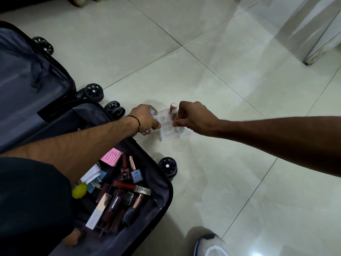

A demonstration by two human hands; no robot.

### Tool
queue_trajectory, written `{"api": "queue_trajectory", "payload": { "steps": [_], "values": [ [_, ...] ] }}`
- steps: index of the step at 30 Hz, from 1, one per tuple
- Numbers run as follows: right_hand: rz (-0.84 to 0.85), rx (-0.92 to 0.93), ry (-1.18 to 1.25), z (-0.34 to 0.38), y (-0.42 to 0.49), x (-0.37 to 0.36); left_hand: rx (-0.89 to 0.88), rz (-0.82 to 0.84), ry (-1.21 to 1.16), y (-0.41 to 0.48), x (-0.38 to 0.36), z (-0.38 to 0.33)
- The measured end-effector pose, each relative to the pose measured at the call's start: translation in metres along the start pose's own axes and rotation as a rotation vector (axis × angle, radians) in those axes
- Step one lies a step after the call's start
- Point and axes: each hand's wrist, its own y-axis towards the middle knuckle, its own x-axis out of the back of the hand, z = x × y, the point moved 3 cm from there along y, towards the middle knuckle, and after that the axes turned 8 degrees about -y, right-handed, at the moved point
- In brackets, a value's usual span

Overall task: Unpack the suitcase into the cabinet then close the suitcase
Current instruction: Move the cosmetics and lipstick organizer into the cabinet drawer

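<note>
Unpacking had barely begun: the suitcase point(164, 198) lay open on the floor point(221, 80) with most cosmetics point(118, 196) inside, while the left hand point(145, 117) gripped the clear organizer point(171, 133) beside it and the right hand point(195, 117) pinched a green-capped tube point(174, 113) standing in it

the dark suitcase point(166, 200) is lying open flat on the floor, under and behind the left hand point(145, 119), its grey-lined halves facing up and its black wheels pointing toward the hands. cosmetics are lying loose in the half below the left forearm: a maroon nail polish point(125, 170), a pale blue nail polish point(135, 174), a pink box point(111, 157) and dark lip gloss tubes point(114, 206). a clear organizer point(171, 133) is sitting on the floor between the left hand and the right hand point(193, 117). a red tube point(172, 108) and a green-capped tube point(174, 113) are standing upright in it, just beside the right hand's fingertips.
</note>
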Motion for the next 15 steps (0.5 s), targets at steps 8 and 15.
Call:
{"api": "queue_trajectory", "payload": {
  "steps": [8,15],
  "values": [
    [0.167,-0.098,-0.078,0.009,0.004,0.016,-0.036,-0.093,-0.083,-0.001,0.002,-0.001],
    [-0.178,-0.114,0.256,0.009,0.008,0.057,-0.219,0.018,-0.531,-0.018,0.011,-0.013]
  ]
}}
